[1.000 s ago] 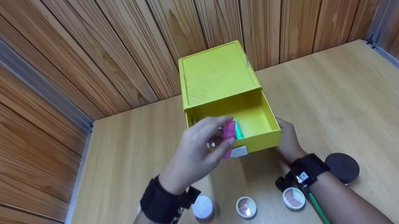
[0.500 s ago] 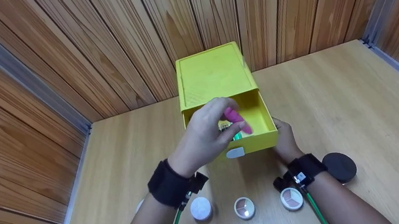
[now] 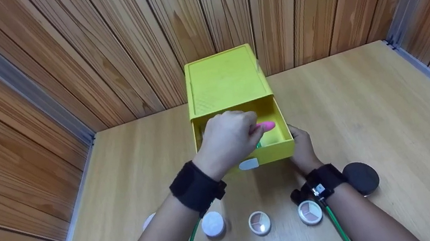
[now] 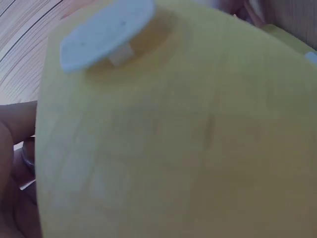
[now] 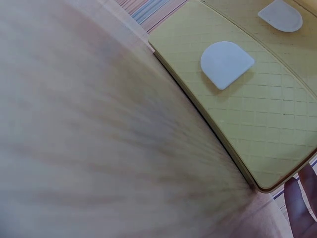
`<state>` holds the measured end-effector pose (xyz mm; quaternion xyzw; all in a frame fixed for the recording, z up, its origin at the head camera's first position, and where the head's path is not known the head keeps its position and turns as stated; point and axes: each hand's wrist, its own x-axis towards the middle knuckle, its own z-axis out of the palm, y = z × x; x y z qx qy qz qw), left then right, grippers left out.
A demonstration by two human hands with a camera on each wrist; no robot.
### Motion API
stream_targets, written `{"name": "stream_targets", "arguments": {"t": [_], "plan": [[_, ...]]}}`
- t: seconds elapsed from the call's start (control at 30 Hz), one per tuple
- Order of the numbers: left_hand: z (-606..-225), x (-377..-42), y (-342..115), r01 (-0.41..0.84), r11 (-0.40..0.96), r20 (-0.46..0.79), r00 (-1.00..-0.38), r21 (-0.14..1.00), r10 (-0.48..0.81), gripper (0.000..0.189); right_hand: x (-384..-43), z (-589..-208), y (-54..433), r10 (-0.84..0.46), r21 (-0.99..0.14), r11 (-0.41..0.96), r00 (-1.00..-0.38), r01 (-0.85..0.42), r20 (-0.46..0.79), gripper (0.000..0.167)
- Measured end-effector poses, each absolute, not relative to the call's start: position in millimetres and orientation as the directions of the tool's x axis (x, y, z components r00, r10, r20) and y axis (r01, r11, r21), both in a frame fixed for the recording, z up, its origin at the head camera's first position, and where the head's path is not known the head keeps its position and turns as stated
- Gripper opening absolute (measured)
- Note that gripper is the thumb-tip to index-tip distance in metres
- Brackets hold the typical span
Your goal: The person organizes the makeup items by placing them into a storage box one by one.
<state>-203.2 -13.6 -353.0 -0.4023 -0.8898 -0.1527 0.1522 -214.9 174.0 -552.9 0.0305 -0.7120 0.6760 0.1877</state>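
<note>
My left hand (image 3: pixel 229 140) is over the pulled-out yellow drawer (image 3: pixel 268 154), its thumb and fingers pinching a small bright pink object (image 3: pixel 267 126) with a rounded end. Most of that object is hidden by the hand. Beneath the hand, a bit of a green item (image 3: pixel 259 145) shows inside the drawer. My right hand (image 3: pixel 303 149) grips the drawer's right side near the front corner. In the right wrist view, fingertips (image 5: pixel 299 208) appear beyond the drawer's edge. A white tab handle (image 5: pixel 226 64) sits on the drawer front.
The yellow cabinet (image 3: pixel 226 80) stands against the wood-panelled wall. Nearer on the table lie a white round jar (image 3: pixel 213 224), two round tri-colour palettes (image 3: pixel 260 223) and a black round case (image 3: pixel 361 178) by the right wrist. The left forearm partly covers another white round item (image 3: pixel 149 220).
My left hand has moved right and farther back over the drawer, carrying the pink object from the front edge to inside the opening. My right hand stays at the drawer's side.
</note>
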Motion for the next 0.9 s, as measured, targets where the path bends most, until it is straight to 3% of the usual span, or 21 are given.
{"name": "stream_targets", "arguments": {"t": [0.33,0.53,0.7,0.9], "plan": [[-356,-204,16,0.661,0.750,0.228,-0.733,0.016,0.641,0.027,-214,-549,172,0.221,-0.973,0.008,-0.948,-0.232,0.228,0.019],[-357,-209,21,0.608,0.794,0.099,-0.790,0.007,0.605,0.032,-214,-551,172,0.205,-0.983,-0.018,-0.963,-0.181,0.174,0.026],[-356,-213,23,0.571,0.821,-0.027,-0.821,0.011,0.571,0.038,-220,-563,173,0.192,-0.978,-0.007,-0.960,-0.207,0.202,0.030],[-358,-216,25,0.610,0.791,0.037,-0.793,0.051,0.609,0.012,-231,-582,178,0.222,-0.972,0.031,-0.946,-0.234,0.235,0.027]]}}
